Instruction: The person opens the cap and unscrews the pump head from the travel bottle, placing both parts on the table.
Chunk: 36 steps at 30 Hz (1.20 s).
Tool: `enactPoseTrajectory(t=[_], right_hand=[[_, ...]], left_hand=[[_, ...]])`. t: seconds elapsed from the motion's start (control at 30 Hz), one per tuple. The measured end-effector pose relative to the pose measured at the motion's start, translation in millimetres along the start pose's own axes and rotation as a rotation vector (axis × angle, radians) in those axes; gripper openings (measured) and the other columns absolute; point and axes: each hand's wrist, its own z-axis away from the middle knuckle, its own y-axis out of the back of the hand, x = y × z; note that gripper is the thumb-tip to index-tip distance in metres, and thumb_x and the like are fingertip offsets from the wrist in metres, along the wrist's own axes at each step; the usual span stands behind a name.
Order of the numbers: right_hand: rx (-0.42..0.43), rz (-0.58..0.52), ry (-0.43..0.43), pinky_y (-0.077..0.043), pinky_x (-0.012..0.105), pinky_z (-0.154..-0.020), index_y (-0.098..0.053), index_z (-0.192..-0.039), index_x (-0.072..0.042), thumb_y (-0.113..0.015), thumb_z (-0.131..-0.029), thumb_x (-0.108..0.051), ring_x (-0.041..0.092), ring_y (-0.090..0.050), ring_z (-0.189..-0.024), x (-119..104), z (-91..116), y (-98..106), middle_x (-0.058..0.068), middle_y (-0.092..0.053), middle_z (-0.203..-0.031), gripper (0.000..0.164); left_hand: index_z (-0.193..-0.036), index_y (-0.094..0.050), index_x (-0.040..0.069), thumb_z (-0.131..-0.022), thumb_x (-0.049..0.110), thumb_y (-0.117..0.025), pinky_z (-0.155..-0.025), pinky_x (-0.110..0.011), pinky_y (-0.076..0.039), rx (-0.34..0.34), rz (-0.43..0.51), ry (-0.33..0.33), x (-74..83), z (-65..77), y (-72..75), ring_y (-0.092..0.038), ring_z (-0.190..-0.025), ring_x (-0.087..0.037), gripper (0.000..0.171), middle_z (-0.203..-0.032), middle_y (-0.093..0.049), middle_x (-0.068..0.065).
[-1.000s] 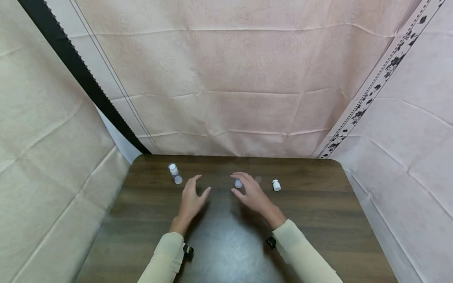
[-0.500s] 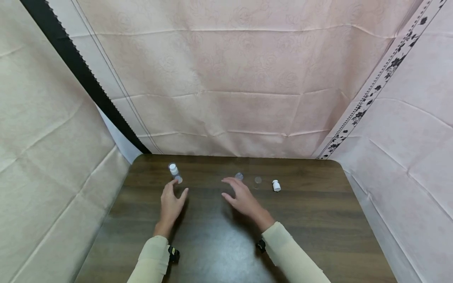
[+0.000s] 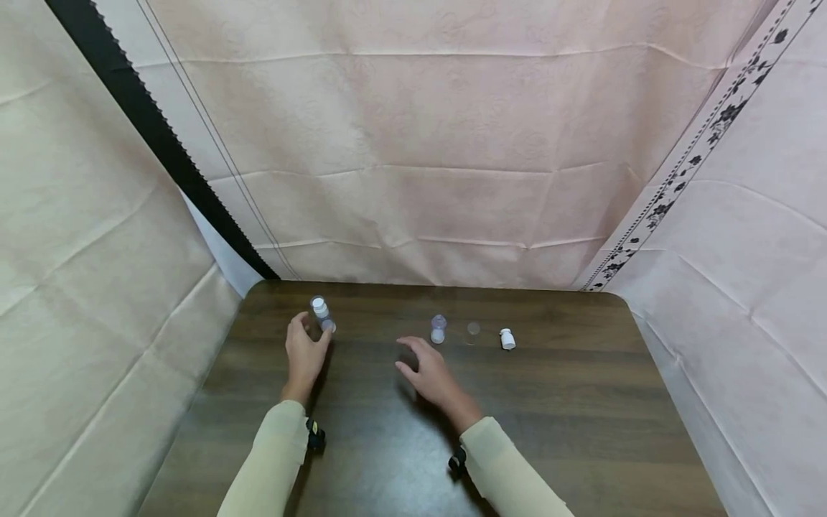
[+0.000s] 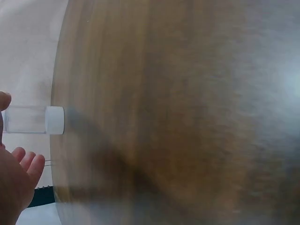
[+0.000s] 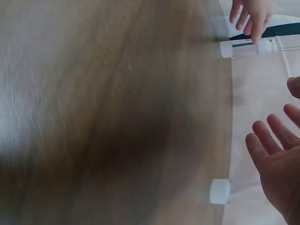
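Observation:
At the table's back left, a small clear cylindrical bottle (image 3: 321, 309) stands with a white piece at each end. My left hand (image 3: 306, 355) is curved around the near side of this bottle, thumb and fingers spread. In the left wrist view, a gap shows between the fingers (image 4: 32, 164) and the clear bottle (image 4: 28, 120); contact by the thumb is unclear. My right hand (image 3: 429, 370) hovers over the middle of the table, fingers apart and holding nothing. Just beyond it stands a shorter clear container (image 3: 438, 329) with a white base.
A clear round disc (image 3: 473, 328) lies right of the middle container. Farther right is a small white bottle (image 3: 507, 339). The brown wooden table (image 3: 581, 416) has rounded back corners, and pale cloth (image 3: 420, 143) hangs behind it.
My left hand has moved left and forward to the clear bottle. My right hand has drawn back and left, uncovering the middle container and the disc.

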Motion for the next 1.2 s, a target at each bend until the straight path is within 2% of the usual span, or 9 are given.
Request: enactPoseTrajectory(t=[0.17, 0.33, 0.5, 0.67, 0.9, 1.2], right_hand=[[-0.032, 0.017, -0.056, -0.045, 0.048, -0.113, -0.055, -0.146, -0.009, -0.069, -0.101, -0.023, 0.029, -0.055, -0.137, 4.8, -1.0, -9.9, 0.011, -0.057, -0.148, 0.049], [-0.078, 0.016, -0.088, -0.040, 0.051, -0.117, -0.050, -0.151, -0.008, -0.067, -0.102, -0.024, 0.031, -0.047, -0.145, 6.2, -0.5, -17.1, 0.012, -0.050, -0.157, 0.055], [-0.101, 0.034, -0.099, -0.038, 0.050, -0.120, -0.045, -0.155, -0.011, -0.065, -0.103, -0.027, 0.029, -0.042, -0.149, 5.3, -0.2, -24.8, 0.010, -0.044, -0.161, 0.058], [-0.105, -0.012, -0.125, -0.036, 0.052, -0.120, -0.043, -0.157, -0.012, -0.064, -0.103, -0.028, 0.030, -0.040, -0.150, 3.2, 2.1, -30.7, 0.011, -0.042, -0.163, 0.060], [-0.091, -0.049, -0.145, -0.038, 0.053, -0.119, -0.044, -0.157, -0.012, -0.066, -0.103, -0.027, 0.031, -0.043, -0.148, 5.9, 8.6, -38.4, 0.010, -0.045, -0.161, 0.060], [-0.064, -0.185, -0.190, -0.036, 0.057, -0.119, -0.041, -0.158, -0.014, -0.065, -0.103, -0.026, 0.033, -0.041, -0.149, 7.4, 9.3, -34.1, 0.010, -0.045, -0.161, 0.062]], left_hand=[[-0.150, -0.040, 0.000, -0.092, 0.022, -0.079, -0.110, -0.057, -0.044, -0.066, 0.017, 0.070, -2.0, -13.4, -3.9, -0.052, -0.131, -0.043, 0.073, -0.147, -0.049, -0.026], [-0.150, -0.040, 0.002, -0.092, 0.026, -0.079, -0.109, -0.055, -0.044, -0.112, 0.035, 0.128, -6.1, -24.5, -6.3, -0.054, -0.131, -0.040, 0.074, -0.148, -0.052, -0.023], [-0.152, -0.038, 0.000, -0.094, 0.025, -0.077, -0.112, -0.054, -0.044, -0.162, 0.048, 0.172, -8.2, -30.5, -9.2, -0.053, -0.136, -0.041, 0.074, -0.149, -0.052, -0.025], [-0.152, -0.039, -0.001, -0.096, 0.023, -0.075, -0.113, -0.054, -0.044, -0.182, 0.036, 0.202, -7.1, -34.2, -13.8, -0.052, -0.138, -0.041, 0.070, -0.149, -0.053, -0.027], [-0.144, -0.049, -0.002, -0.097, 0.020, -0.074, -0.111, -0.055, -0.045, -0.208, 0.021, 0.205, -1.3, -35.3, -17.5, -0.055, -0.134, -0.042, 0.058, -0.141, -0.059, -0.028], [-0.132, -0.059, -0.003, -0.095, 0.014, -0.075, -0.110, -0.055, -0.044, -0.155, 0.002, 0.176, -2.3, -30.6, -16.7, -0.059, -0.129, -0.044, 0.045, -0.135, -0.064, -0.029]])
